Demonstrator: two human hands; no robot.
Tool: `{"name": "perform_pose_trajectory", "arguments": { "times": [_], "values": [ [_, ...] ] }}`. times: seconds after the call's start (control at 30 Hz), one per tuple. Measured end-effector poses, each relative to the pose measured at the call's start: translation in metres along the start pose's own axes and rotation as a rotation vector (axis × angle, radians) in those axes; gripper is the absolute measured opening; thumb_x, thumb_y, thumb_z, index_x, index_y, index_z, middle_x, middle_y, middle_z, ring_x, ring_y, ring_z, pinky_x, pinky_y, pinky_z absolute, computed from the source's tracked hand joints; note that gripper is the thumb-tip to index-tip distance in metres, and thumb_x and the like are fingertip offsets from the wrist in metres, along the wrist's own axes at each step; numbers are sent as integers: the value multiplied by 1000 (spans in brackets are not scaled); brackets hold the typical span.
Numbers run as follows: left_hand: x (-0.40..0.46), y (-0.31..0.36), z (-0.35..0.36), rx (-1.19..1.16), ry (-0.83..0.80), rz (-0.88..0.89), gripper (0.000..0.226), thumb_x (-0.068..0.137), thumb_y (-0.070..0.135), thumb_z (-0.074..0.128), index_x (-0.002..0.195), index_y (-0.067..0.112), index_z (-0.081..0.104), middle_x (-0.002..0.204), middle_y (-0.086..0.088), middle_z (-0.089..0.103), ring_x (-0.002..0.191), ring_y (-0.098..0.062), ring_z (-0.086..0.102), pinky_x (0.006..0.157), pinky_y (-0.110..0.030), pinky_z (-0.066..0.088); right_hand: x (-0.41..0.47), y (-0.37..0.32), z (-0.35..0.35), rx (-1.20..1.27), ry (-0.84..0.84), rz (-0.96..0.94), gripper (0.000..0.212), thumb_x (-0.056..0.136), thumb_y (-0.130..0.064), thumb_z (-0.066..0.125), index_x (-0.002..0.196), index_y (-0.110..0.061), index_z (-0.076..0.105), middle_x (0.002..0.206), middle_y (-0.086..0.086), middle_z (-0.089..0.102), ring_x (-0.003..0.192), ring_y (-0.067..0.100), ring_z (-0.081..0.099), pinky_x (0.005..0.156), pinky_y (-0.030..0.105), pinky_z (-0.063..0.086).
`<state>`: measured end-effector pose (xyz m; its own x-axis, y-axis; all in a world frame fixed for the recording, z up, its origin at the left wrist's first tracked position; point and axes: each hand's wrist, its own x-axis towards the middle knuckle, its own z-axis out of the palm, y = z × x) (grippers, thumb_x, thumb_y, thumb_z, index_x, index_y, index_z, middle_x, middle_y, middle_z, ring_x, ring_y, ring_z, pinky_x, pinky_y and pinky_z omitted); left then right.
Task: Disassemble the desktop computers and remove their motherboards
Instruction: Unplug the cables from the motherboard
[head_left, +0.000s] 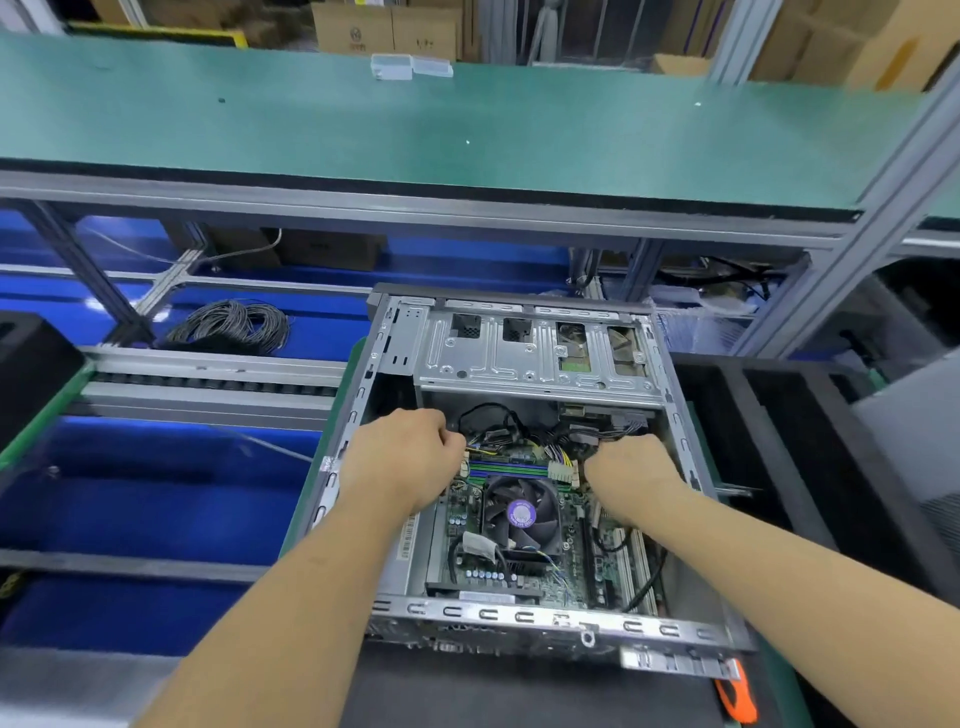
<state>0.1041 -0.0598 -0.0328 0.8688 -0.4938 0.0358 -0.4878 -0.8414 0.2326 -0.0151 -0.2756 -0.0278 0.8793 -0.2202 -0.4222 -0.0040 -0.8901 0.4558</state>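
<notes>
- Green matting covers the long upper shelf (467, 130) of an aluminium-framed assembly bench, with blue panels below it and cardboard boxes (387, 31) stacked behind.
- Nearest the camera, an orange-handled tool (735, 696) lies at the right corner of the dark mat (493, 691), just beside the case's near rail.
- On that mat lies the open desktop computer case (519, 618), side panel off, its interior facing up.
- Inside it, the motherboard (566, 571) sits flat on the case floor, with a CPU fan (521, 514) bearing a purple centre label near its middle.
- A white power connector (563, 470) with yellow and black wires stands at the board's far edge, between the two hands.
- Reaching in from the left, the left hand (410, 457) has its fingers curled down among the black cables (498, 426) at the board's far-left corner; what they grip is hidden.
- At the far-right edge of the board, the right hand (631, 467) is also curled, fingertips buried in the cable bundle; I cannot tell what it holds.
- Beyond the hands, a silver drive cage (530, 353) spans the case's far end.
- Farther left, a coil of grey wire (228, 327) rests on the blue surface.
</notes>
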Motion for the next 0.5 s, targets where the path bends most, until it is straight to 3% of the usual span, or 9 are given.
{"name": "perform_pose_trajectory", "arguments": {
  "times": [0.1, 0.2, 0.3, 0.33, 0.4, 0.5],
  "values": [
    [1, -1, 1, -4, 9, -3, 30, 86, 39, 37, 70, 22, 56, 58, 4, 58, 53, -14, 53, 49, -26, 39, -11, 7, 0, 133, 45, -90, 19, 95, -18, 46, 105, -15, 63, 109, 3, 59, 92, 29, 64, 68, 36, 46],
    [1, -2, 3, -14, 9, -9, 30, 86, 39, 37, 68, 22, 55, 56, 3, 57, 51, -14, 53, 47, -25, 37, -27, 0, 1, 153, 107, 0, 19, 96, -25, 48, 101, -15, 63, 106, 2, 54, 87, 26, 62, 65, 35, 42],
    [2, -2, 2, -24, 1, -12, 30, 87, 39, 37, 68, 22, 54, 56, 3, 57, 51, -15, 54, 47, -26, 38, -39, -12, 4, 26, 24, 95, 9, 92, -13, 53, 86, -15, 60, 90, 2, 55, 79, 23, 59, 63, 34, 39],
    [2, -2, 2, -20, -2, -11, 30, 87, 39, 37, 69, 22, 54, 57, 3, 57, 52, -15, 54, 48, -26, 39, -39, -14, 9, -52, -52, 91, 15, 90, -6, 53, 80, -15, 58, 83, 0, 55, 77, 21, 56, 65, 33, 37],
    [2, -1, 1, -17, -9, -6, 30, 88, 39, 37, 70, 23, 54, 60, 4, 58, 54, -15, 55, 50, -27, 41, -37, -16, 16, -184, -148, 50, 16, 93, -5, 52, 91, -16, 63, 93, 0, 60, 89, 22, 55, 73, 33, 37],
    [0, -1, 1, -27, -2, 2, 29, 89, 39, 37, 70, 23, 52, 61, 4, 58, 55, -16, 55, 51, -27, 42, -25, -12, 24, -332, -74, 27, 27, 99, -16, 49, 121, -13, 64, 125, 13, 55, 116, 33, 46, 93, 41, 37]
  ]
}}
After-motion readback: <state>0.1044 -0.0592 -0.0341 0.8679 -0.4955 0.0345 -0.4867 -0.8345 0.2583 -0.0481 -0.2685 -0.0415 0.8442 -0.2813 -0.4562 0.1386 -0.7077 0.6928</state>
